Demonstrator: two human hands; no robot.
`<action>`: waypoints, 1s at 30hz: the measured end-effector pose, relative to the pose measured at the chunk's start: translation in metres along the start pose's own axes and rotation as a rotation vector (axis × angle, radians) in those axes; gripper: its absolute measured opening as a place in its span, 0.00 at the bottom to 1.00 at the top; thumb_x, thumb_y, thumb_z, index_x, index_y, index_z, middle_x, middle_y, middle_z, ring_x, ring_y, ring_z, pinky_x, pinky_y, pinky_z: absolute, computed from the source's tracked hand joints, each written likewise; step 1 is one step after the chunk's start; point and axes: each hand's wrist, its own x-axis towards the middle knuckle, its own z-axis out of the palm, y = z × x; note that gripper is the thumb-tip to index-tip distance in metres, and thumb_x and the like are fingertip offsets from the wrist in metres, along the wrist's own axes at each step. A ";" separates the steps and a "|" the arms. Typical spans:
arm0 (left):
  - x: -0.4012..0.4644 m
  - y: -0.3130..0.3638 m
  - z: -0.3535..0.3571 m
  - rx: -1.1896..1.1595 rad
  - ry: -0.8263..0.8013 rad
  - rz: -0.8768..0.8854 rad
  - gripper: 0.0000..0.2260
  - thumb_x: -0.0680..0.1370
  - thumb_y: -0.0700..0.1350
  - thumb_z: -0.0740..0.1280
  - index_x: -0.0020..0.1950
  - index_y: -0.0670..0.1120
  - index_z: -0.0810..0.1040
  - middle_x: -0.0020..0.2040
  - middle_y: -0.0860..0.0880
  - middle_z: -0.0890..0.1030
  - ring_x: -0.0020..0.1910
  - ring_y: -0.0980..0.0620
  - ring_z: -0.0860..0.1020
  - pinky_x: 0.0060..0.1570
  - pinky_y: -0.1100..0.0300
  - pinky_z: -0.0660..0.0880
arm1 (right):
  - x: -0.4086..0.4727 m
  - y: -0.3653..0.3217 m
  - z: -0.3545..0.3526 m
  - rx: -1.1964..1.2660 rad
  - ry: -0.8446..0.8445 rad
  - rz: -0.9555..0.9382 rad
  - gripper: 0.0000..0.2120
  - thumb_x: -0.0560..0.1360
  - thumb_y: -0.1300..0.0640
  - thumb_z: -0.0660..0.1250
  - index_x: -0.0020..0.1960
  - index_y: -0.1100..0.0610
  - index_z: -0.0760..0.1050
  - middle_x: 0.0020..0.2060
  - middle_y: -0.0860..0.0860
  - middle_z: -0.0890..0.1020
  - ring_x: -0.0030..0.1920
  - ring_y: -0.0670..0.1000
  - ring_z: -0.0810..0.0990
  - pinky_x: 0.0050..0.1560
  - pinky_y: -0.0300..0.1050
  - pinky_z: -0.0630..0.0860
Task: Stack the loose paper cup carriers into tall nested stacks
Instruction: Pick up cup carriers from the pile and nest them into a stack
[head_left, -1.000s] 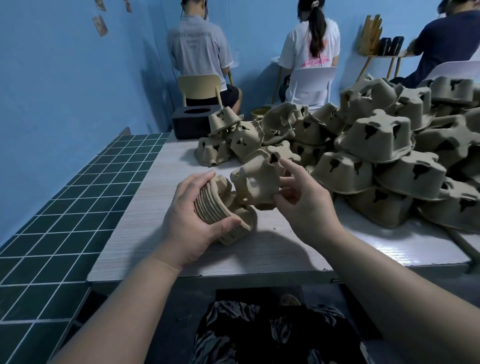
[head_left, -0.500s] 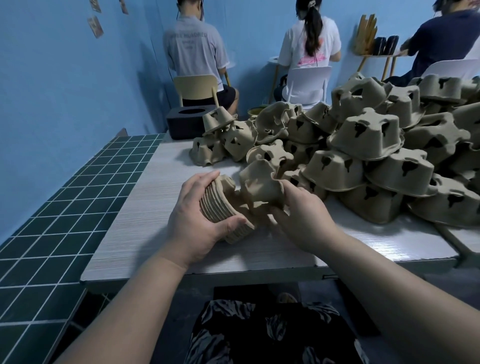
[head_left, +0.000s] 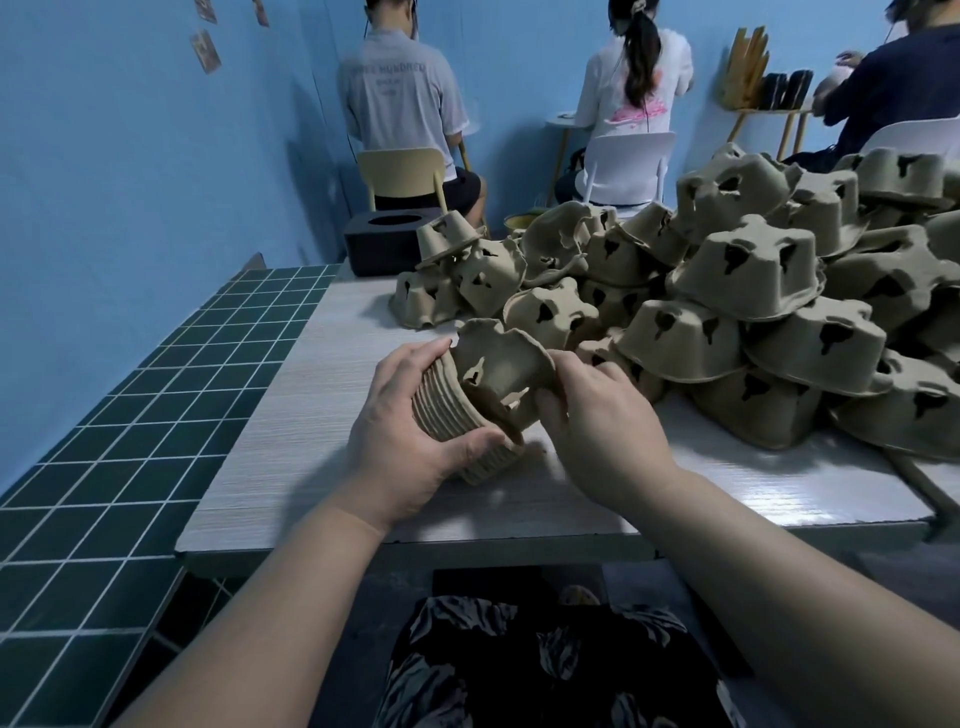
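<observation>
Blue-walled room; pale wood-grain table (head_left: 322, 467) beside a dark green tiled ledge (head_left: 156, 415).

Item 1: stack (head_left: 452, 415) of nested pulp carriers, lying on its side just above the table's near edge, layered rims facing the camera's left. Held by the left hand (head_left: 410, 436): fingers (head_left: 415, 358) curled over the upper side of the rims, thumb (head_left: 478, 444) wrapped under the lower side, so the stack sits between thumb and fingers against the palm.

Item 2: single carrier (head_left: 498, 371), open side toward the camera, seated at the right end of the stack, tilted. Right hand (head_left: 597, 431) grips its right edge; thumb at the lower rim, fingers bent round the far side, tips hidden behind the pulp. Whether it is fully nested cannot be told.

Item 3: pile (head_left: 753, 322) of loose carriers, mostly upside down, heaped over the table's right and far parts, well apart from the left hand and near the right.

Item 4: black box (head_left: 384, 244) with a round hole in its top, at the table's far left corner.

Item 5: three seated persons at the back, facing away; yellow chair (head_left: 405, 171), white chair (head_left: 628, 166).

Item 6: dark patterned cloth (head_left: 545, 670) below the table edge, between the forearms.
</observation>
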 end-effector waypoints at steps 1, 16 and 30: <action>0.000 0.000 0.000 -0.002 0.000 0.002 0.40 0.59 0.77 0.67 0.67 0.63 0.67 0.64 0.66 0.67 0.66 0.66 0.68 0.65 0.74 0.61 | -0.001 0.002 0.000 0.013 -0.043 0.008 0.16 0.79 0.51 0.57 0.64 0.53 0.70 0.47 0.52 0.81 0.49 0.58 0.74 0.43 0.49 0.66; 0.000 0.000 0.000 0.020 -0.012 -0.064 0.46 0.56 0.73 0.71 0.70 0.57 0.68 0.66 0.59 0.69 0.66 0.60 0.68 0.63 0.72 0.62 | 0.001 0.002 -0.011 0.339 0.193 0.028 0.07 0.74 0.61 0.69 0.49 0.54 0.82 0.32 0.40 0.76 0.35 0.42 0.74 0.40 0.31 0.70; -0.002 0.000 -0.001 0.004 -0.010 -0.044 0.41 0.58 0.73 0.70 0.69 0.61 0.67 0.66 0.59 0.69 0.65 0.62 0.69 0.61 0.76 0.61 | -0.001 -0.011 -0.009 0.377 0.387 -0.132 0.12 0.75 0.52 0.66 0.51 0.59 0.82 0.37 0.40 0.76 0.37 0.42 0.75 0.40 0.36 0.74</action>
